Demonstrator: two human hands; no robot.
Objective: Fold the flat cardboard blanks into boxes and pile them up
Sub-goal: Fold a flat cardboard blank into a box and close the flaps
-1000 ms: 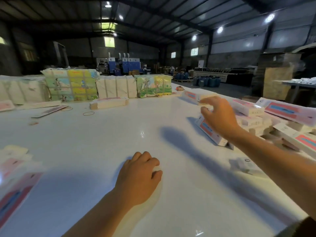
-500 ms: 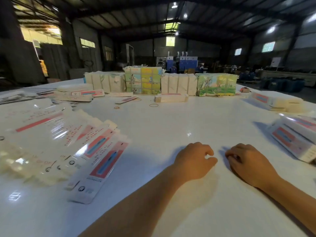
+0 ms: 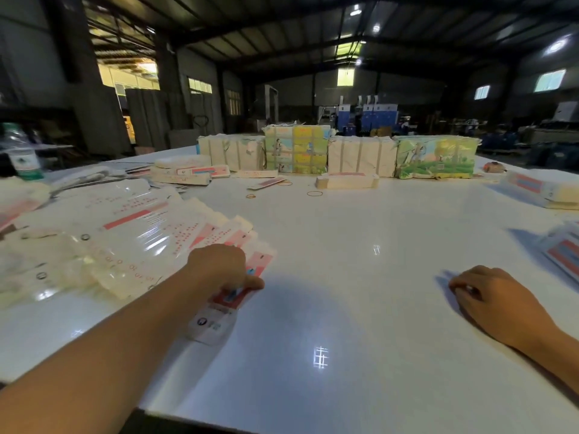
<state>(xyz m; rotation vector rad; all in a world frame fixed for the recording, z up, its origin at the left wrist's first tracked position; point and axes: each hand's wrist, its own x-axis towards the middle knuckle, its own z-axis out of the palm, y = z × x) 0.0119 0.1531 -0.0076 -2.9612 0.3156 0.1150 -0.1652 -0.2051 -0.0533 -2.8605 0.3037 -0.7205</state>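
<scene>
Blanks: flat cardboard blanks (image 3: 131, 233) lie spread out like a fan on the left side of the bench (image 3: 344, 277), near its left edge.
Top blank: one blank (image 3: 219, 311) sticks out of the fan at the near end. It is white with a red patch and small dark marks, and it looks thin, shiny and bendy.
Step now: I think this is the start of a new box, the picking-up part. Nothing is folded yet.
Left hand: the left hand (image 3: 219, 267) is on top of that blank. Its fingers are curled down on the card and the thumb pokes out to the right. It looks like it pinches the blank, but the tips are hidden, so I am not fully sure.
Right hand: the right hand (image 3: 498, 296) rests on the bare bench near the right edge, fingers curled loosely, holding nothing.
Next move: the blank must slide free without dragging the others along. Then both hands are needed to pop it open.
Made boxes: some finished boxes (image 3: 564, 255) lie at the right edge, blurry here. More (image 3: 545, 189) sit by the far right corner.
Watch out: the cards look slippery, so two may come away together.
</scene>
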